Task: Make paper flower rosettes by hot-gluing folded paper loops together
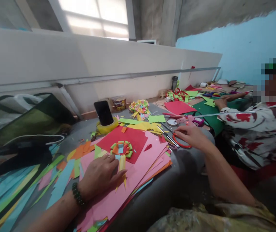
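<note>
My left hand (101,175), with a ring and a dark bead bracelet, rests on a stack of pink paper (138,175). Its fingers are closed around the lower edge of a multicoloured paper rosette (121,149), which has a yellow strip tail (122,162). The rosette lies partly on a red sheet (134,138). To the right, my right hand (192,137) reaches over scissors with orange handles (181,145), fingers stretched out and apart. Just beyond its fingers lies a pink glue gun (185,119) with a small red light. I cannot tell whether the fingers touch the scissors.
A phone (103,112) leans in a yellow tape roll (107,127). A finished-looking paper flower ball (139,109) and a food cup (118,103) stand behind. Coloured strips (12,190) cover the left side. At right, a co-worker's hand (221,103) holds green paper (209,101).
</note>
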`<state>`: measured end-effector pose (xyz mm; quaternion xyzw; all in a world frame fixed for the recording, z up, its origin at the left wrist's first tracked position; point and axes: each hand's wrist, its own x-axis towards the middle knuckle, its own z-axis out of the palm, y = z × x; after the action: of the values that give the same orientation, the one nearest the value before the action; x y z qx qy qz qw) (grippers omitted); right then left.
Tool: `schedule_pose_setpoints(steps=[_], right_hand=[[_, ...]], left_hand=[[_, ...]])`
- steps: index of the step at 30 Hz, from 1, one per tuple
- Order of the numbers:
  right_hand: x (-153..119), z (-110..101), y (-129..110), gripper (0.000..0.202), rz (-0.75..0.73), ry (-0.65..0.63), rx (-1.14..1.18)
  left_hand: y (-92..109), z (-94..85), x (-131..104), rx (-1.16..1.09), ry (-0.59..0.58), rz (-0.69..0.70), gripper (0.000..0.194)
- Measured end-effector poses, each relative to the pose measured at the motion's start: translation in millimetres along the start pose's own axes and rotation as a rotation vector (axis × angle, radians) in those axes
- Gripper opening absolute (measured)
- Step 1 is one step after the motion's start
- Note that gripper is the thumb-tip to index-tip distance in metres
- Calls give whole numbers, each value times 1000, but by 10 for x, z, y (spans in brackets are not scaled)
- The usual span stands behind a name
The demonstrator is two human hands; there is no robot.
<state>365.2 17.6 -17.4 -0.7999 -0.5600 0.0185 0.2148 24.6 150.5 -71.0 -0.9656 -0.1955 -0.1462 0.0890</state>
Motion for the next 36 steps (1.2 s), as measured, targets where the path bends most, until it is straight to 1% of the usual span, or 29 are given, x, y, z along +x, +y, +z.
schedule_pose_setpoints(steps=[3,7,10,13,15,17,20,22,25,26,28,30,32,34,36], right_hand=[[255,66,-130,30,-65,-124,-180],[518,187,-297,21,-159,-195,-272],[620,293,-335,14,-197,-244,-320],[658,335,-344,17,-186,-281,-359],[664,296,-349,18,-167,-276,-383],[665,200,-355,21,-153,-262,-407],[658,-17,-383,26,-151,-249,-432],[634,-166,-447,29,-183,-246,-444],[543,-315,-664,30,-309,-231,-477],[496,-335,-772,30,-371,-231,-488],[385,-326,-1024,29,-525,-272,-501],[261,-268,-1300,26,-705,-353,-514],[147,-186,-1566,26,-862,-408,-517],[67,-113,-1794,31,-978,-407,-477],[42,-75,-1953,34,-1060,-355,-398]], left_hand=[[17,-3,-7,41,26,53,46],[40,-15,0,102,28,89,48],[48,-22,4,101,-6,63,44],[51,-26,3,61,-34,33,42],[57,-26,2,28,-43,6,41],[66,-25,4,13,-57,-16,39],[66,-25,12,-6,-71,-40,36],[49,-38,21,-54,-31,-77,36],[12,-93,43,-253,100,-195,34],[8,-122,54,-356,141,-239,33],[25,-189,80,-580,190,-311,32],[77,-256,110,-773,209,-369,35],[143,-310,138,-925,217,-410,42],[189,-349,154,-1052,208,-421,36],[183,-376,153,-1145,191,-432,35]])
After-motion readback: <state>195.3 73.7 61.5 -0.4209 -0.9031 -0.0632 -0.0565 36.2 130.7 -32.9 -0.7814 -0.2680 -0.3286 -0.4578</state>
